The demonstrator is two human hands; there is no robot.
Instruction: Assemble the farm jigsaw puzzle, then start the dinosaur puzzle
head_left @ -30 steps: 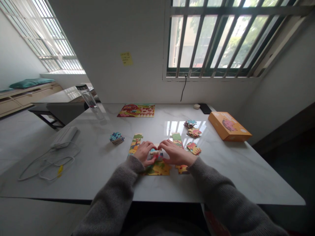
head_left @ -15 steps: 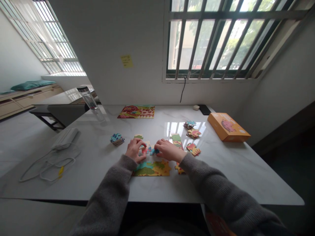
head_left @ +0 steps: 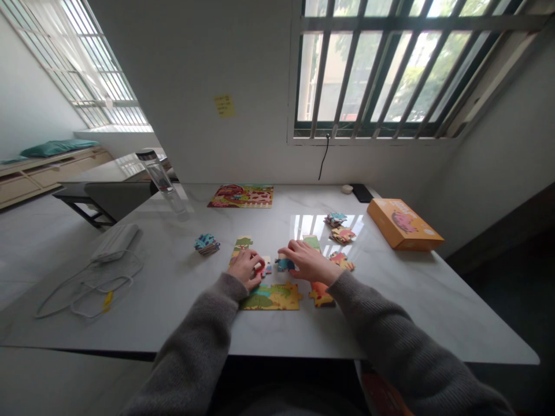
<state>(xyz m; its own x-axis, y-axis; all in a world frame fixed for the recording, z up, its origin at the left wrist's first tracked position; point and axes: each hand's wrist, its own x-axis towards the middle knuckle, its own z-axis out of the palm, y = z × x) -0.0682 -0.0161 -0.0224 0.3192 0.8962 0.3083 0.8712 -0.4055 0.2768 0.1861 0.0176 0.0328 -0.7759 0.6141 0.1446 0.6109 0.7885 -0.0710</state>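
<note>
My left hand [head_left: 246,269] has its fingers curled round a puzzle piece with red and pale blue print [head_left: 267,267], low over the table. My right hand [head_left: 311,263] bends over a dark blue puzzle piece [head_left: 284,264], gripped between thumb and fingers. A gap parts the two pieces. Just below lies a joined green and yellow puzzle strip [head_left: 273,297]. An orange puzzle section [head_left: 321,294] rests under my right wrist. Beyond my left hand stands a green-topped puzzle strip [head_left: 241,245]; past my right hand another green section [head_left: 311,241] is partly covered.
Stacked puzzle pieces [head_left: 206,244] sit at left, with more piles [head_left: 342,234] and loose orange pieces [head_left: 342,261] at right. A farm picture [head_left: 241,196] lies at the back. Around the edges are an orange box [head_left: 404,224], a phone [head_left: 361,193], a bottle [head_left: 156,172] and a white cable [head_left: 82,312].
My right hand has shifted right with the dark blue piece, away from the piece at my left hand. My left hand has moved slightly right, uncovering more of the left strip.
</note>
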